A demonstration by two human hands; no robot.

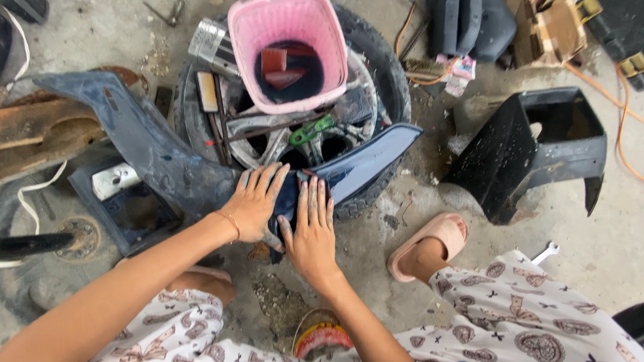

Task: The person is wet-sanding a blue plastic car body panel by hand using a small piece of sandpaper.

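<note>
Small pink-white packets (458,72) lie beside black panels (459,23).

Under your fingers on the left hand (253,202) the dark blue plastic panel (155,146) looks dull, dusty and scuffed. Past the fingertips of your right hand (310,232) the same kind of panel (371,158) is smooth and shiny. Just above your fingers sits a black rubber tyre (387,67) with a grey metal wheel (265,138) inside it. On top is a pink plastic basket (290,25) with a ribbed wall. The concrete floor (613,240) around your hands is rough and grey.
</note>
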